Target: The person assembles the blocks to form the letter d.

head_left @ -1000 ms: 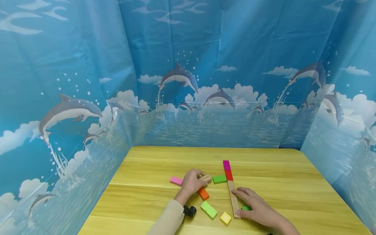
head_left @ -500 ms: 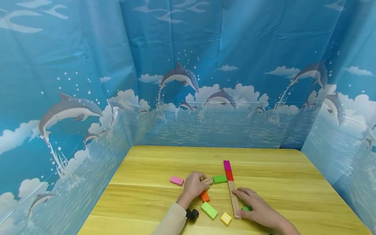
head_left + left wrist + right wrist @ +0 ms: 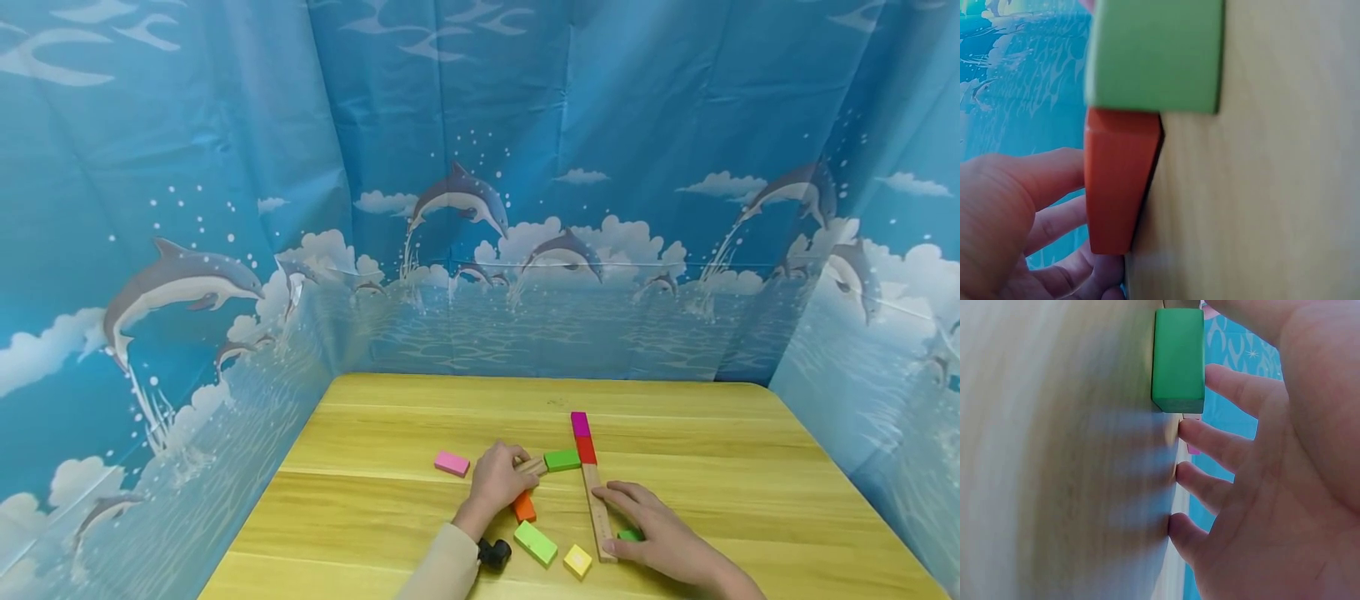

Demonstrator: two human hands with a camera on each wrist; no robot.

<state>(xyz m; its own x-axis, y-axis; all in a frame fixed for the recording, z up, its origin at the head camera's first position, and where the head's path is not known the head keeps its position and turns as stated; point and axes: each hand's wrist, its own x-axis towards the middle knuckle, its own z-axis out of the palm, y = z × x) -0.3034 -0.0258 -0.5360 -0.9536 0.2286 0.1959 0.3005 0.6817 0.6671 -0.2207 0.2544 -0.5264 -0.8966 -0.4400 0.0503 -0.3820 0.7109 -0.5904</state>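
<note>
In the head view, my left hand (image 3: 497, 481) grips a plain wooden block (image 3: 533, 466) between thumb and curled fingers. Its far end is right at the green block (image 3: 562, 460), which points to a long plain wooden strip (image 3: 597, 517). Under the left hand's near side lies an orange block (image 3: 525, 507); the left wrist view shows this orange block (image 3: 1120, 181) end-on against a light green one (image 3: 1157, 56). My right hand (image 3: 660, 533) rests with extended fingers and thumb along the strip, over another green block (image 3: 1179, 361) partly hidden from above.
Red (image 3: 587, 450) and magenta (image 3: 580, 424) blocks continue the strip's line at its far end. A pink block (image 3: 452, 463) lies left of the left hand. Nearer are a light green block (image 3: 536, 543) and a small yellow block (image 3: 577, 562). A dolphin-print curtain (image 3: 480, 208) surrounds the table (image 3: 360, 500).
My left hand has shifted slightly right and nearer to me, bringing the wooden block up to the green one and uncovering the whole pink block. The right hand has stayed in place.
</note>
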